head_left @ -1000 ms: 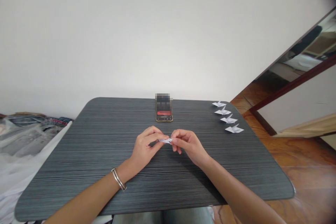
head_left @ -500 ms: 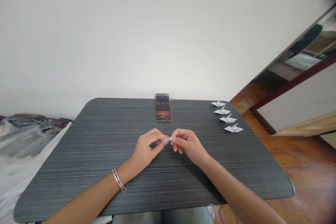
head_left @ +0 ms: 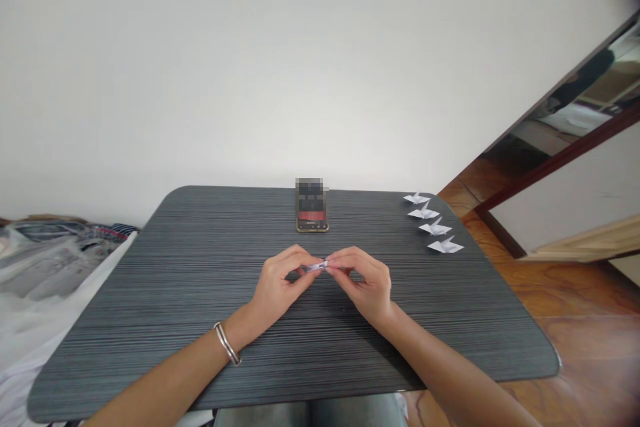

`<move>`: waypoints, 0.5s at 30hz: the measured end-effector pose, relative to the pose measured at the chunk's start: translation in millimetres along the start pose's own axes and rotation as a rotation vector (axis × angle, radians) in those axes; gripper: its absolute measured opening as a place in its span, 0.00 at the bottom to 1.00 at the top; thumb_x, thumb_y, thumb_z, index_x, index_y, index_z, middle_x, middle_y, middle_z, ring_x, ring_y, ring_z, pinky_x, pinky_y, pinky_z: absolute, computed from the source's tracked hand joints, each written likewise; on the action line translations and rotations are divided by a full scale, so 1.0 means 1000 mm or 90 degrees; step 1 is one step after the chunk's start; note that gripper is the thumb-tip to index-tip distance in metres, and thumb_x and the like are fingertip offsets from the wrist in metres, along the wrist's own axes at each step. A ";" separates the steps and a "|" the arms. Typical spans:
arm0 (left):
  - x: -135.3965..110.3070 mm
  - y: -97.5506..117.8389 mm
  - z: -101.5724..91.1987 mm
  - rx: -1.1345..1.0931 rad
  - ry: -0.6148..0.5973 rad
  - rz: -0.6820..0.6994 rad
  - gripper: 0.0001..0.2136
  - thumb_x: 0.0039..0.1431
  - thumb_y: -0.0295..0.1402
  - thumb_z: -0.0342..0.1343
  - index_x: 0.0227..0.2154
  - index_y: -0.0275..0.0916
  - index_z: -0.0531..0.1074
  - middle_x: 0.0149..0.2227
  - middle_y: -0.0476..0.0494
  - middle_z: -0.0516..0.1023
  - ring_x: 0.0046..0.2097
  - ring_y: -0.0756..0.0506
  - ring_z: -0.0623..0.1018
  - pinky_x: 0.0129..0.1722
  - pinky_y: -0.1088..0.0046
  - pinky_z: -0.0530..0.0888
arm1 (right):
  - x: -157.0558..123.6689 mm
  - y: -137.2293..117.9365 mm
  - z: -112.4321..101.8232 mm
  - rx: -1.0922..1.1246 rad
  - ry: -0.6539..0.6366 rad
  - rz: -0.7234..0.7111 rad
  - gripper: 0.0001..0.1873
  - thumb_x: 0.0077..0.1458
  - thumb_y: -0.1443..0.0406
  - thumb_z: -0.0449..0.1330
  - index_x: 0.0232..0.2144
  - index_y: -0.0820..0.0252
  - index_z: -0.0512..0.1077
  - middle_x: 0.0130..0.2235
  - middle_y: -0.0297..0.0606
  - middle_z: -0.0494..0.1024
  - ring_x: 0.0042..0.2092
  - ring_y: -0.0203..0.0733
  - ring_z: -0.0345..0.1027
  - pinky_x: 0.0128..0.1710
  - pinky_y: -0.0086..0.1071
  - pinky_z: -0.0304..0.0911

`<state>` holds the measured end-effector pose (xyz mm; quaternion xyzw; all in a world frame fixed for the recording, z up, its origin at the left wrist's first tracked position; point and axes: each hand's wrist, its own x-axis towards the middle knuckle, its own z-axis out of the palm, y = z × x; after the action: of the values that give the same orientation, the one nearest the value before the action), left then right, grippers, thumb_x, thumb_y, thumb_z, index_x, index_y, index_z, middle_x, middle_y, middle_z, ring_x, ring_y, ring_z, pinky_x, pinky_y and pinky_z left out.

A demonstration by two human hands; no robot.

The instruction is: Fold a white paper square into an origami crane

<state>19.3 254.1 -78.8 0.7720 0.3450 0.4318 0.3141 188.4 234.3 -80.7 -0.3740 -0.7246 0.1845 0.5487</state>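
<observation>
Between my two hands is a small folded piece of white paper [head_left: 316,267], mostly covered by fingers. My left hand [head_left: 285,278] pinches its left part between thumb and fingers. At its right end, my right hand [head_left: 364,280] closes thumb and fingertips on it. Both hands are over the middle of the dark table [head_left: 225,347]. Several white paper cranes stand in a row by the table's right edge, the nearest crane [head_left: 445,247] with its wings spread.
A phone [head_left: 312,207] with a blurred screen stands at the table's back edge by the white wall [head_left: 300,67]. Clothes in clear plastic [head_left: 60,267] lie left of the table. On the right are a wooden floor [head_left: 575,333] and a mirror-like panel [head_left: 565,107].
My right hand has shifted its grip: its fingers, curled before, now reach flatter to the paper's right end. My left hand and the cranes stay where they were.
</observation>
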 end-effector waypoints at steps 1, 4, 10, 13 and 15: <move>0.000 0.000 0.000 0.001 -0.001 0.000 0.05 0.54 0.28 0.55 0.32 0.37 0.75 0.29 0.45 0.75 0.30 0.51 0.72 0.29 0.76 0.70 | 0.000 0.000 0.000 -0.004 0.004 -0.004 0.07 0.50 0.73 0.59 0.31 0.58 0.72 0.31 0.39 0.77 0.30 0.39 0.71 0.22 0.29 0.65; 0.000 0.000 0.000 0.005 -0.003 0.000 0.05 0.54 0.28 0.55 0.33 0.37 0.75 0.29 0.45 0.75 0.29 0.51 0.72 0.29 0.76 0.70 | -0.001 0.001 0.000 -0.017 0.005 -0.018 0.07 0.50 0.73 0.59 0.31 0.57 0.72 0.31 0.39 0.77 0.31 0.39 0.72 0.22 0.29 0.66; 0.000 0.002 -0.001 0.005 0.002 0.013 0.05 0.53 0.27 0.55 0.33 0.37 0.75 0.29 0.45 0.75 0.29 0.52 0.72 0.27 0.78 0.70 | -0.001 0.001 -0.001 0.029 0.014 0.053 0.03 0.50 0.70 0.60 0.30 0.58 0.72 0.29 0.38 0.77 0.30 0.39 0.71 0.25 0.29 0.66; 0.000 0.000 -0.001 0.007 0.006 0.019 0.06 0.54 0.26 0.55 0.33 0.38 0.75 0.30 0.45 0.74 0.30 0.52 0.72 0.27 0.79 0.70 | 0.001 0.002 -0.001 0.136 -0.004 0.209 0.03 0.52 0.65 0.59 0.28 0.59 0.70 0.25 0.35 0.74 0.26 0.35 0.68 0.21 0.27 0.63; 0.000 -0.002 -0.001 0.011 0.023 0.033 0.07 0.53 0.24 0.54 0.33 0.38 0.75 0.30 0.46 0.74 0.30 0.52 0.72 0.27 0.79 0.70 | 0.003 0.002 -0.001 0.215 -0.051 0.300 0.08 0.53 0.62 0.57 0.26 0.60 0.70 0.22 0.32 0.70 0.22 0.33 0.64 0.18 0.25 0.59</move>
<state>17.7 255.5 -80.3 0.7754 0.3344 0.4503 0.2902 189.7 238.1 -79.6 -0.4278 -0.5978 0.4395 0.5162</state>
